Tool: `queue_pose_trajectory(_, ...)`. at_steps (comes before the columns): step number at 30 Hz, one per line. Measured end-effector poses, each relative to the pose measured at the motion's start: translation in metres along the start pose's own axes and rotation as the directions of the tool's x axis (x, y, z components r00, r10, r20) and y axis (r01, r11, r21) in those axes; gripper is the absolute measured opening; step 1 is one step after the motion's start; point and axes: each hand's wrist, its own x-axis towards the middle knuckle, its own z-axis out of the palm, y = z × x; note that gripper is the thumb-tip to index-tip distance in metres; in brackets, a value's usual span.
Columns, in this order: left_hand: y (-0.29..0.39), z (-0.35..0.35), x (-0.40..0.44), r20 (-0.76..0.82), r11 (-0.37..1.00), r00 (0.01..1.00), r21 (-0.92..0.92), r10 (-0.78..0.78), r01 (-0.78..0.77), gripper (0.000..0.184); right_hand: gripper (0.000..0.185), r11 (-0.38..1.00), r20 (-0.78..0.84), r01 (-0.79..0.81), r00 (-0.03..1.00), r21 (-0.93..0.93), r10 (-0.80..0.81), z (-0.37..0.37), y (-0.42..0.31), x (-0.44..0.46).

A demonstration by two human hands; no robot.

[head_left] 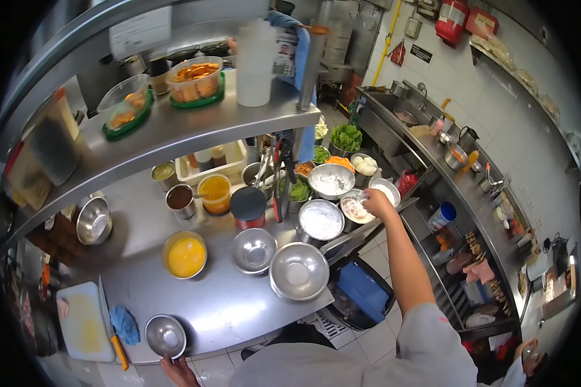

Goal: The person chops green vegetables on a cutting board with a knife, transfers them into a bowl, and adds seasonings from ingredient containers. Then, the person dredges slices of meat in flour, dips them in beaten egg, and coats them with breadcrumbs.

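Observation:
My left hand (180,373) grips the near rim of a small metal bowl (166,336) at the table's front edge; nothing shows inside that bowl. At the far right my right arm is stretched out. The fingers of my right hand (377,202) are drawn together at a bowl of pale, pinkish-white food (354,208), and what they pinch is too small to make out. Beside it stand a bowl of white powder (321,220) and another whitish-filled bowl (331,180). Two bare metal bowls, a smaller one (254,251) and a larger one (299,271), sit nearer me.
Beaten egg fills a bowl (185,255) mid-table. A knife (118,348), blue cloth (124,324) and cutting board (84,322) lie at left. A steel shelf (174,132) overhangs the table's back. A bin (361,293) stands below right. Another person's hands (529,358) show at lower right.

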Motion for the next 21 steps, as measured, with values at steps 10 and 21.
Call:
queue_pose_trajectory(10,-0.017,0.003,-0.011,-0.059,0.995,0.994,0.05,0.095,-0.092,0.032,0.059,0.942,0.239,-0.037,0.963,-0.332,0.122,0.094,0.071,0.057)
queue_pose_trajectory(21,-0.013,0.018,-0.02,-0.116,0.998,0.992,0.04,0.051,-0.046,0.042,0.039,0.953,0.415,0.072,0.908,-0.293,0.059,0.044,0.087,0.073)
